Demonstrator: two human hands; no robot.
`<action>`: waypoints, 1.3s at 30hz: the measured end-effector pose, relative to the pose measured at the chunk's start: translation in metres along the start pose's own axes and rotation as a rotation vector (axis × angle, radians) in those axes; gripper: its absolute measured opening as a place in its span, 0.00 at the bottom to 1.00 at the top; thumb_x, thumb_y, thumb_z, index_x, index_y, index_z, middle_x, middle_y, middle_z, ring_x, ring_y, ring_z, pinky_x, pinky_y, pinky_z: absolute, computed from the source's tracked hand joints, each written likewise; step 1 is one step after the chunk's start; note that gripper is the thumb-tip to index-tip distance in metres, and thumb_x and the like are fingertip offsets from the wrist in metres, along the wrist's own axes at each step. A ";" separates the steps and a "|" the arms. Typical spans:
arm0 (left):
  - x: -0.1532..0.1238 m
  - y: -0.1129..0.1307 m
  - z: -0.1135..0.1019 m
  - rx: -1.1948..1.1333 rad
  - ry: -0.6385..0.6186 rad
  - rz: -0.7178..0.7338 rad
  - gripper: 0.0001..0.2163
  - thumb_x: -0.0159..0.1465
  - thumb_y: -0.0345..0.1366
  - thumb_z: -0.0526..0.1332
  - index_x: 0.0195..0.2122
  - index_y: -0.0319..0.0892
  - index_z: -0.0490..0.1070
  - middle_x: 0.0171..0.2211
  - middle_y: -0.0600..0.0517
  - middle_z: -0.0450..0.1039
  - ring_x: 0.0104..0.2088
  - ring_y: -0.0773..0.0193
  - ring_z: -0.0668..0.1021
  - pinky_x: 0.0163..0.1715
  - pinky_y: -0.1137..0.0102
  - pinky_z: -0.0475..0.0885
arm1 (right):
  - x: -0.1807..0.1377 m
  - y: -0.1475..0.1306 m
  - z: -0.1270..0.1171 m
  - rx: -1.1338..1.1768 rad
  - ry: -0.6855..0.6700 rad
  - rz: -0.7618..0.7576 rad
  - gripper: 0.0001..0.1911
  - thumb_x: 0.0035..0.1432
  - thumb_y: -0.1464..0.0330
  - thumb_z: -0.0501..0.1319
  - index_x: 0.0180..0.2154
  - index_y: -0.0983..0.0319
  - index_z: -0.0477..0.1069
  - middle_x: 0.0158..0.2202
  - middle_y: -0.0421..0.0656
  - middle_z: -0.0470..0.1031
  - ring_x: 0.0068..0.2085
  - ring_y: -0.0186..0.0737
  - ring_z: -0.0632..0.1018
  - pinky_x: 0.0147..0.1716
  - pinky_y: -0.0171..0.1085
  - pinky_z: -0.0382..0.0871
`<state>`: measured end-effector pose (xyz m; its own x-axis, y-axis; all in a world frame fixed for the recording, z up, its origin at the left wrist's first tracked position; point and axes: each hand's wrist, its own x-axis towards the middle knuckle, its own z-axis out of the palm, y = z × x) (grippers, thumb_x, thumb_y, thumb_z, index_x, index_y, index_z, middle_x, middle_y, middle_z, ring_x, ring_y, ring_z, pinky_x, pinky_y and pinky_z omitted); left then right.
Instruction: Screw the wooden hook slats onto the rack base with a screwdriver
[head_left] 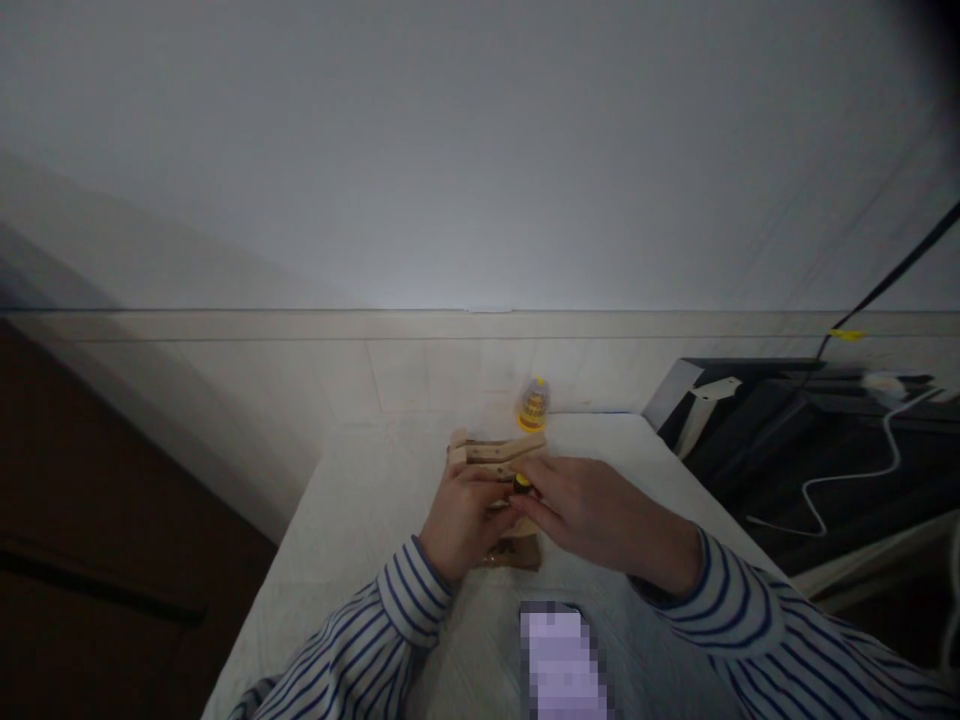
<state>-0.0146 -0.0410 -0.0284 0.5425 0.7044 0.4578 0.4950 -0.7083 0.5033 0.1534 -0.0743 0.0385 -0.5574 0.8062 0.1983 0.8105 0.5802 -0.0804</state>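
Observation:
My right hand (581, 505) is closed, its thumb and fingertips pinching a small black-and-yellow piece (522, 483), too small to identify. My left hand (471, 515) reaches in from the other side with curled fingers, its fingertips meeting the same piece. Under and behind both hands lies a pale wooden part (480, 453) with slots and small holes, partly hidden by them. Below the hands is a small brown packet-like thing (517, 553) with a shiny surface.
A clear-and-yellow cone-shaped container (533, 406) stands at the table's back edge by the wall. A phone (566, 660) with a blurred screen lies in front. White cloth covers the table (360, 500). On the right are dark panels (750, 440) and a white cable (889, 465).

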 end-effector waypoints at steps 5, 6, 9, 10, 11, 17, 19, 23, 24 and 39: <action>0.000 0.002 -0.002 -0.011 -0.030 0.026 0.04 0.60 0.36 0.62 0.35 0.45 0.75 0.36 0.52 0.77 0.41 0.59 0.75 0.45 0.63 0.61 | 0.002 0.007 -0.005 0.040 -0.021 -0.065 0.08 0.62 0.69 0.51 0.41 0.62 0.66 0.34 0.43 0.74 0.34 0.38 0.75 0.30 0.35 0.63; 0.001 0.002 -0.002 -0.012 -0.039 0.026 0.04 0.61 0.36 0.62 0.35 0.45 0.76 0.35 0.52 0.77 0.41 0.59 0.75 0.45 0.63 0.61 | 0.002 0.008 -0.004 0.045 -0.022 -0.067 0.08 0.62 0.69 0.51 0.40 0.62 0.66 0.33 0.44 0.74 0.34 0.38 0.75 0.30 0.36 0.63; 0.001 0.003 -0.004 -0.018 -0.072 0.036 0.05 0.61 0.36 0.61 0.35 0.45 0.76 0.35 0.52 0.77 0.40 0.59 0.75 0.44 0.63 0.61 | 0.002 0.007 -0.002 0.057 -0.022 -0.061 0.08 0.62 0.70 0.50 0.38 0.63 0.66 0.32 0.45 0.74 0.34 0.39 0.75 0.30 0.36 0.63; 0.002 0.003 -0.004 -0.020 -0.083 0.041 0.05 0.62 0.35 0.61 0.35 0.45 0.76 0.35 0.52 0.77 0.40 0.59 0.75 0.45 0.64 0.61 | 0.001 0.006 -0.001 0.058 -0.022 -0.053 0.09 0.63 0.70 0.49 0.37 0.64 0.66 0.32 0.45 0.74 0.34 0.40 0.75 0.30 0.36 0.63; 0.002 0.002 -0.004 -0.022 -0.092 0.045 0.05 0.62 0.35 0.60 0.35 0.44 0.76 0.36 0.51 0.76 0.40 0.59 0.75 0.45 0.64 0.61 | 0.001 0.006 0.000 0.058 -0.021 -0.043 0.09 0.63 0.70 0.49 0.37 0.64 0.66 0.32 0.46 0.74 0.34 0.40 0.75 0.29 0.36 0.63; 0.002 -0.001 -0.006 -0.029 -0.134 0.053 0.05 0.62 0.34 0.60 0.36 0.44 0.76 0.35 0.51 0.76 0.41 0.59 0.74 0.45 0.63 0.60 | -0.003 0.001 0.008 0.053 -0.015 0.037 0.11 0.64 0.68 0.47 0.36 0.65 0.65 0.29 0.46 0.73 0.31 0.41 0.74 0.27 0.37 0.62; 0.002 -0.001 -0.006 -0.030 -0.145 0.056 0.06 0.63 0.34 0.59 0.35 0.43 0.75 0.34 0.51 0.75 0.40 0.60 0.74 0.45 0.64 0.61 | -0.003 -0.001 0.010 0.052 -0.006 0.054 0.11 0.65 0.68 0.46 0.36 0.64 0.64 0.29 0.46 0.73 0.31 0.40 0.74 0.27 0.37 0.61; 0.002 0.001 -0.005 -0.015 -0.111 0.036 0.06 0.62 0.36 0.60 0.33 0.42 0.75 0.33 0.50 0.76 0.39 0.59 0.74 0.44 0.63 0.61 | -0.004 -0.003 0.012 0.040 0.016 0.074 0.12 0.65 0.67 0.46 0.34 0.64 0.64 0.27 0.45 0.72 0.29 0.40 0.74 0.26 0.36 0.60; 0.002 0.002 -0.004 -0.009 -0.091 0.025 0.06 0.62 0.36 0.60 0.33 0.42 0.75 0.33 0.50 0.76 0.39 0.58 0.74 0.44 0.63 0.61 | -0.004 -0.003 0.011 0.036 0.022 0.078 0.12 0.65 0.67 0.46 0.34 0.64 0.64 0.27 0.45 0.72 0.29 0.40 0.73 0.26 0.36 0.60; 0.001 0.001 -0.003 0.013 -0.043 0.024 0.05 0.60 0.36 0.62 0.31 0.43 0.76 0.32 0.51 0.76 0.38 0.60 0.75 0.43 0.63 0.62 | 0.001 0.003 -0.001 0.016 0.023 -0.015 0.09 0.62 0.66 0.52 0.39 0.63 0.66 0.32 0.44 0.74 0.33 0.39 0.75 0.29 0.36 0.62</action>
<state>-0.0158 -0.0404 -0.0250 0.5833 0.6845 0.4374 0.4900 -0.7259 0.4827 0.1560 -0.0721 0.0392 -0.5646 0.7949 0.2224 0.7993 0.5937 -0.0929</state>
